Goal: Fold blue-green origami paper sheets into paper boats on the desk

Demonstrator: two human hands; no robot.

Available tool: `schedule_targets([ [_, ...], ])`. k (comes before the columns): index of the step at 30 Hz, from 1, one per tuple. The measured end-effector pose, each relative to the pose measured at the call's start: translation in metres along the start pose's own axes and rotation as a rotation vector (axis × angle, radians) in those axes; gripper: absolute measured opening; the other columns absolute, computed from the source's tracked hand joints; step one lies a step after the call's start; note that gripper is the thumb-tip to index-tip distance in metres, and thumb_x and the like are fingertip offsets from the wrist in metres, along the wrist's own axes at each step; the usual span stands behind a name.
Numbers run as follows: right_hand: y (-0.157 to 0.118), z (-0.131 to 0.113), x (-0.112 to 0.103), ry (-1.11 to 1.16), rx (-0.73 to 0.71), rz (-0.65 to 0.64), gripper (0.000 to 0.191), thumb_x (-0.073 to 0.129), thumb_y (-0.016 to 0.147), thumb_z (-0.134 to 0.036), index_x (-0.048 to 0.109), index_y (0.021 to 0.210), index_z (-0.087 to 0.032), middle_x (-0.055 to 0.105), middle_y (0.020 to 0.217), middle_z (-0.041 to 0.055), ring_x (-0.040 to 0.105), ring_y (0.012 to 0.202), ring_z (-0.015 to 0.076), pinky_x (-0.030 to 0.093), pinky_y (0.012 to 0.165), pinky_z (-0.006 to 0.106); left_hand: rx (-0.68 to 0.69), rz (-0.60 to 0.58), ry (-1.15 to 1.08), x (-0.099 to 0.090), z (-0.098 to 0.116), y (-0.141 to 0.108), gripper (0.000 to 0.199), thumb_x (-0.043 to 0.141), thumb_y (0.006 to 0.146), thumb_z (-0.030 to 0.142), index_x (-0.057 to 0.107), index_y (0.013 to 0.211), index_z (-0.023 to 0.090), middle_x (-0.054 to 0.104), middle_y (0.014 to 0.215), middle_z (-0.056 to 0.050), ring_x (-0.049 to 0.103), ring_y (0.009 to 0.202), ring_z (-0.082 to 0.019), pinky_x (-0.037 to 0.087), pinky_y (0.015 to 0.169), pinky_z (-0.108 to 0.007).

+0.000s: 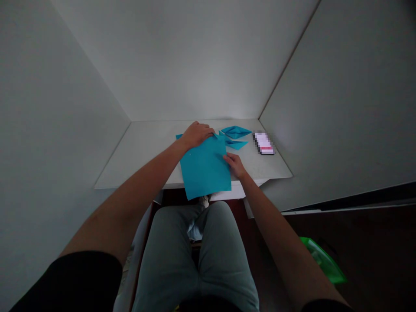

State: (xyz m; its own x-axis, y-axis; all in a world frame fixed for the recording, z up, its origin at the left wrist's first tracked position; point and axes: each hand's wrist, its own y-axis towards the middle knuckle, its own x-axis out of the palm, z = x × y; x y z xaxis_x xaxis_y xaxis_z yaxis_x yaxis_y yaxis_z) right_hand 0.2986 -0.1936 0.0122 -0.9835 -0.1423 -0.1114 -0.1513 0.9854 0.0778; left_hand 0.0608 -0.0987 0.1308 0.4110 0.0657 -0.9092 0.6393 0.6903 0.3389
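Note:
A large sheet of blue paper (206,167) lies partly on the white table, its lower part hanging past the front edge above my knees. My left hand (197,133) grips the sheet's top edge with curled fingers, where a small corner looks turned up. At the right edge, my right hand (235,164) pinches the paper between thumb and fingers. Just beyond the sheet, to the right, are two folded blue paper boats, the farther boat (235,131) and the nearer boat (236,144). The sheet's top partly covers the nearer one's left end.
A phone (264,143) with a lit, blurred screen lies on the right of the white table (120,167). Walls enclose the table at the back and both sides. A green plastic object (325,260) is on the dark floor at lower right.

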Motion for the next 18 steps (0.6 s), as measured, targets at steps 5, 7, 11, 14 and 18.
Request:
schedule_targets([
  [5, -0.002, -0.006, 0.004, -0.03, 0.031, 0.0, 0.053, 0.085, 0.075, -0.068, 0.081, 0.099, -0.021, 0.082, 0.099, 0.0072, 0.074, 0.087, 0.0301, 0.063, 0.079, 0.044, -0.068, 0.132, -0.083, -0.005, 0.002, -0.008, 0.029, 0.058, 0.105, 0.041, 0.078, 0.118, 0.024, 0.076, 0.115, -0.011, 0.067, 0.119, -0.03, 0.035, 0.117, -0.05],
  [7, 0.0, -0.006, 0.004, -0.009, -0.011, 0.074, 0.053, 0.083, 0.079, -0.068, 0.081, 0.107, -0.022, 0.083, 0.111, 0.0077, 0.075, 0.097, 0.0316, 0.063, 0.089, 0.048, -0.19, 0.293, -0.125, -0.002, -0.001, -0.022, 0.041, 0.066, 0.101, 0.051, 0.073, 0.131, 0.024, 0.071, 0.13, -0.015, 0.06, 0.133, -0.034, 0.033, 0.121, -0.054],
  [11, 0.004, -0.003, 0.004, 0.035, -0.057, 0.126, 0.056, 0.082, 0.08, -0.068, 0.08, 0.114, -0.024, 0.082, 0.122, 0.0084, 0.075, 0.109, 0.0324, 0.061, 0.102, 0.052, -0.574, 0.553, -0.34, 0.026, -0.016, -0.072, 0.088, 0.081, 0.085, 0.067, 0.052, 0.153, 0.019, 0.059, 0.147, -0.022, 0.054, 0.141, -0.039, 0.042, 0.118, -0.056],
  [14, 0.007, -0.002, 0.004, 0.045, -0.08, 0.113, 0.056, 0.082, 0.079, -0.068, 0.08, 0.115, -0.024, 0.081, 0.123, 0.0088, 0.075, 0.11, 0.0323, 0.06, 0.104, 0.053, -0.775, 0.487, -0.694, 0.054, -0.022, -0.111, 0.093, 0.082, 0.085, 0.066, 0.046, 0.156, 0.018, 0.062, 0.143, -0.025, 0.069, 0.121, -0.032, 0.057, 0.101, -0.048],
  [18, 0.007, -0.002, 0.002, 0.065, -0.106, 0.162, 0.055, 0.085, 0.078, -0.066, 0.079, 0.113, -0.024, 0.081, 0.123, 0.0098, 0.074, 0.113, 0.0336, 0.059, 0.104, 0.053, -0.711, 0.336, -0.965, 0.072, -0.016, -0.138, 0.066, 0.086, 0.081, 0.058, 0.067, 0.13, 0.017, 0.076, 0.12, -0.018, 0.075, 0.104, -0.027, 0.063, 0.092, -0.042],
])
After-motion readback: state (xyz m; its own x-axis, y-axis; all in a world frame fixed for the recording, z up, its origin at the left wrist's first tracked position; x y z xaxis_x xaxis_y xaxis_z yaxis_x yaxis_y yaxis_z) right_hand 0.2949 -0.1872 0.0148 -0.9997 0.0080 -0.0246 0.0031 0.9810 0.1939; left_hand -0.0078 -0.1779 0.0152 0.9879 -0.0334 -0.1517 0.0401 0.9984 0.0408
